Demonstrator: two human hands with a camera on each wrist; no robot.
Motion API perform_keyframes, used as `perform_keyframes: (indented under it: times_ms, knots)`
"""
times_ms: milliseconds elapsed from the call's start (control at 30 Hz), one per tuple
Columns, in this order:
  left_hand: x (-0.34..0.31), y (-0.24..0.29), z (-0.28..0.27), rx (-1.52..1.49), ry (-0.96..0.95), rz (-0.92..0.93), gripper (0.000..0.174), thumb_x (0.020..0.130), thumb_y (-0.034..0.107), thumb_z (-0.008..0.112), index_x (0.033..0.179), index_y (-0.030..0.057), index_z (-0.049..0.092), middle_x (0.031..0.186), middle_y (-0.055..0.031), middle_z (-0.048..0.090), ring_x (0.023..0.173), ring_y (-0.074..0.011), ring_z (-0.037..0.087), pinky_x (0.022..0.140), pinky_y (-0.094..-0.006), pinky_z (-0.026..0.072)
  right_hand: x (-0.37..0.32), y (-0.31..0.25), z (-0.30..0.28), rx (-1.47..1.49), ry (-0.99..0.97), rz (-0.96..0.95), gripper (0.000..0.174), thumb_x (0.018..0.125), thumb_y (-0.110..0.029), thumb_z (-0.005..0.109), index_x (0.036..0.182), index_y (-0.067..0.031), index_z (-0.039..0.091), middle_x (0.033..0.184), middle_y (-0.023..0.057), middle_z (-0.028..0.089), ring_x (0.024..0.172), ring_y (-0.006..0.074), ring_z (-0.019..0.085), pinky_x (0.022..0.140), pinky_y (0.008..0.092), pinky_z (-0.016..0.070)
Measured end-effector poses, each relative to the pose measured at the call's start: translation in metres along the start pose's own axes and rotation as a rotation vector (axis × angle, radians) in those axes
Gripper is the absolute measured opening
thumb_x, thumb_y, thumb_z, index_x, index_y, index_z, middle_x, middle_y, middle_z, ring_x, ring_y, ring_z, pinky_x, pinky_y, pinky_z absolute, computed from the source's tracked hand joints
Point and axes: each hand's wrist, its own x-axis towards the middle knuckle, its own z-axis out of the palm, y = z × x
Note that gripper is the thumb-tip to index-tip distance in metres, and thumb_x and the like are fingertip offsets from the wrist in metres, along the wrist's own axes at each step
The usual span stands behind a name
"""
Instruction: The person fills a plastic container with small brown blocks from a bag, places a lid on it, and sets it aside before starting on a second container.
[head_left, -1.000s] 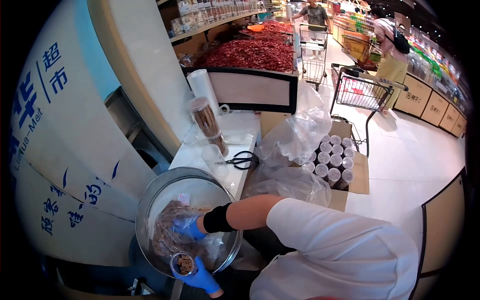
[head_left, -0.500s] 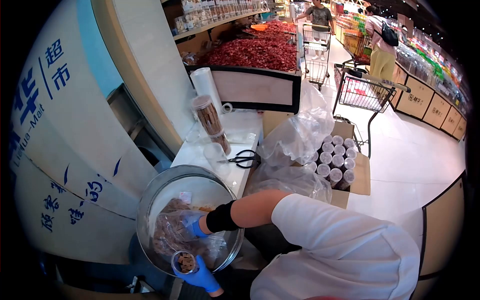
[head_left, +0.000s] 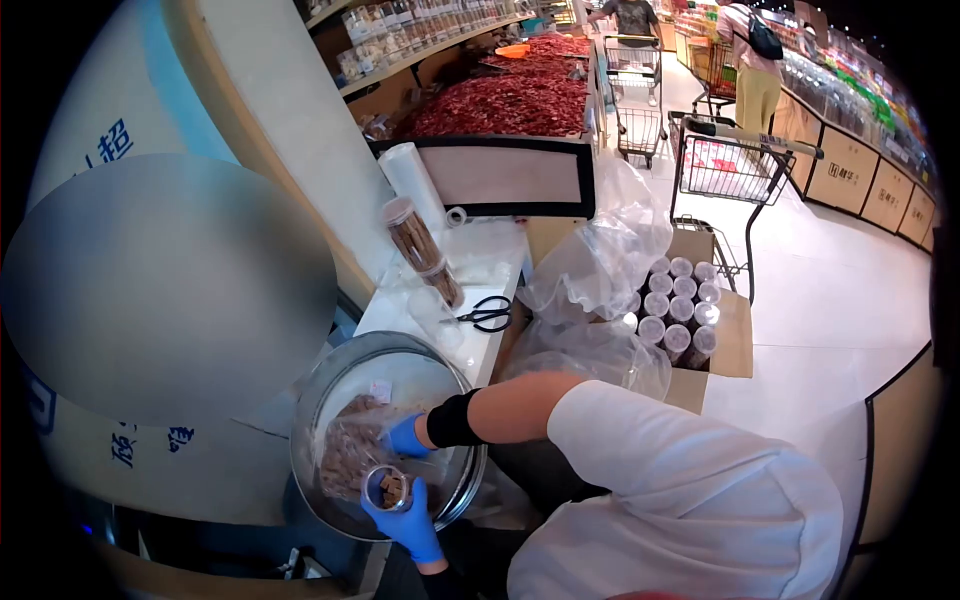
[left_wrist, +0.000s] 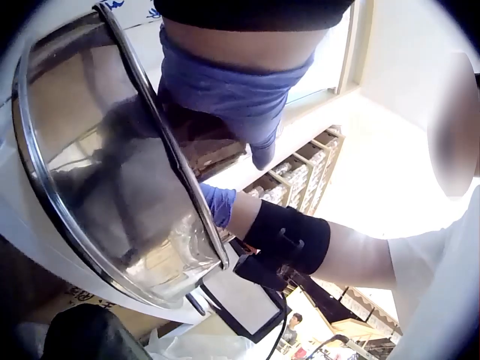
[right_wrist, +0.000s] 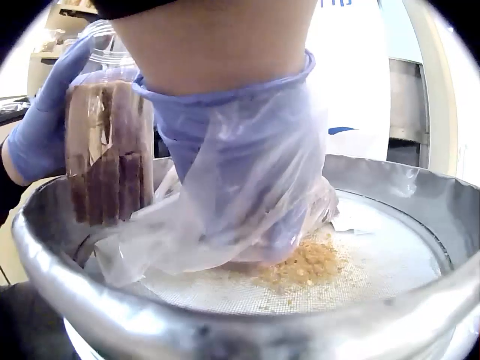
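My left hand [head_left: 408,522], in a blue glove, grips a clear plastic jar [right_wrist: 109,161] partly filled with upright brown sticks. The jar has its open mouth up and stands over the near side of a large round metal sieve [right_wrist: 150,324]. In the sieve lies a clear plastic bag [head_left: 350,425] of brown sticks, with a small white label [head_left: 380,391] beside it. My right hand [right_wrist: 232,161], gloved too, reaches into the bag close to the jar. Plastic and contents hide its fingers, so I cannot tell how they lie. Tan crumbs [right_wrist: 311,262] cover part of the mesh.
Behind the sieve, a white table [head_left: 490,350] carries black-handled scissors [head_left: 490,313], stacked filled jars [head_left: 420,248] and a plastic roll [head_left: 412,180]. A carton [head_left: 735,335] of lidded jars stands right, beside loose plastic sheeting [head_left: 600,265]. Shopping carts [head_left: 735,170] and people are farther back.
The left hand has brought the jar a little farther over the sieve, closer to the right hand. The right hand stays in the bag. The head view has shifted slightly.
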Motion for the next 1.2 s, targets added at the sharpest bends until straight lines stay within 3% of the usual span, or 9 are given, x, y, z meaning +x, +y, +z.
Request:
perform_keyframes:
  times_ms: [400,467,500,567,633,667,733,967,1200]
  knots:
    - [-0.004,-0.028,0.001,0.039,-0.212,-0.005,0.076,0.064,0.011,0.091,0.129,-0.0009,0.052,0.121,-0.0144,0.060,0.112,-0.0260,0.058,0.099,-0.0394,0.0471,-0.023,-0.001,-0.014,-0.080,-0.188,0.001,0.019,0.082,-0.014,0.063,0.094,-0.0044,0.074,0.094,0.0181,0.072,0.088,0.0384,0.069,0.078,0.0462,0.0563]
    - [0.001,-0.036,0.008,-0.118,-0.181,-0.030,0.073,0.065,0.006,0.089,0.128,0.0005,0.052,0.118,-0.0118,0.059,0.110,-0.0234,0.057,0.099,-0.0377,0.0464,-0.022,0.015,-0.007,-0.020,-0.104,-0.075,0.022,0.078,-0.021,0.064,0.090,-0.0066,0.075,0.095,0.0185,0.072,0.085,0.0349,0.069,0.074,0.0443,0.0557]
    - [0.004,-0.031,0.007,-0.107,-0.231,0.015,0.073,0.066,0.006,0.089,0.129,0.0007,0.051,0.119,-0.0118,0.059,0.111,-0.0234,0.057,0.099,-0.0374,0.0464,-0.039,0.023,-0.016,0.017,0.236,-0.331,0.021,0.079,-0.020,0.062,0.090,-0.0065,0.074,0.087,0.0189,0.070,0.077,0.0363,0.068,0.069,0.0457,0.0541]
    - [0.016,-0.013,0.017,-0.012,-0.289,0.034,0.073,0.069,0.008,0.089,0.131,0.0013,0.050,0.122,-0.0122,0.058,0.113,-0.0234,0.057,0.099,-0.0367,0.0464,-0.035,0.042,-0.015,0.345,-0.082,-0.072,0.030,0.084,-0.022,0.065,0.109,-0.0049,0.064,0.101,0.0191,0.065,0.094,0.0362,0.064,0.084,0.0426,0.0525]
    - [0.028,-0.011,0.023,-0.075,-0.289,-0.029,0.074,0.068,0.008,0.090,0.130,0.0006,0.050,0.124,-0.0122,0.058,0.114,-0.0229,0.057,0.100,-0.0364,0.0461,-0.051,0.052,-0.019,0.651,0.113,0.038,0.030,0.087,-0.019,0.065,0.113,-0.0044,0.064,0.115,0.0167,0.062,0.102,0.0350,0.062,0.089,0.0409,0.0515]
    - [0.034,-0.015,0.025,-0.097,-0.281,-0.007,0.077,0.067,0.007,0.090,0.131,0.0008,0.049,0.125,-0.0117,0.057,0.116,-0.0225,0.056,0.101,-0.0358,0.0455,-0.039,0.054,-0.044,0.045,0.074,-0.212,0.035,0.087,-0.018,0.066,0.120,-0.0054,0.063,0.121,0.0168,0.061,0.108,0.0350,0.061,0.092,0.0396,0.0512]
    - [0.044,-0.013,0.025,-0.084,-0.301,-0.018,0.079,0.067,0.009,0.091,0.132,0.0008,0.047,0.127,-0.0120,0.056,0.117,-0.0231,0.056,0.104,-0.0357,0.0447,-0.045,0.039,-0.062,0.201,0.143,0.085,0.037,0.088,-0.019,0.066,0.124,-0.0074,0.063,0.128,0.0179,0.059,0.112,0.0356,0.060,0.094,0.0392,0.0506]
    - [0.046,-0.002,0.020,0.116,-0.387,-0.259,0.099,0.065,0.022,0.094,0.144,0.0024,0.037,0.131,-0.0167,0.054,0.118,-0.0294,0.057,0.100,-0.0407,0.0494,-0.049,0.032,-0.121,0.366,-0.075,0.362,0.019,0.092,-0.018,0.061,0.105,-0.0054,0.065,0.093,0.0175,0.067,0.088,0.0385,0.064,0.078,0.0433,0.0528]
    - [0.076,0.035,-0.029,0.244,-0.542,-0.390,0.114,0.065,0.031,0.092,0.154,0.0060,0.027,0.140,-0.0221,0.049,0.125,-0.0351,0.054,0.103,-0.0438,0.0466,-0.058,0.021,-0.189,0.567,-0.093,0.556,0.018,0.097,-0.023,0.057,0.099,-0.0058,0.063,0.087,0.0183,0.066,0.083,0.0402,0.064,0.072,0.0443,0.0513]
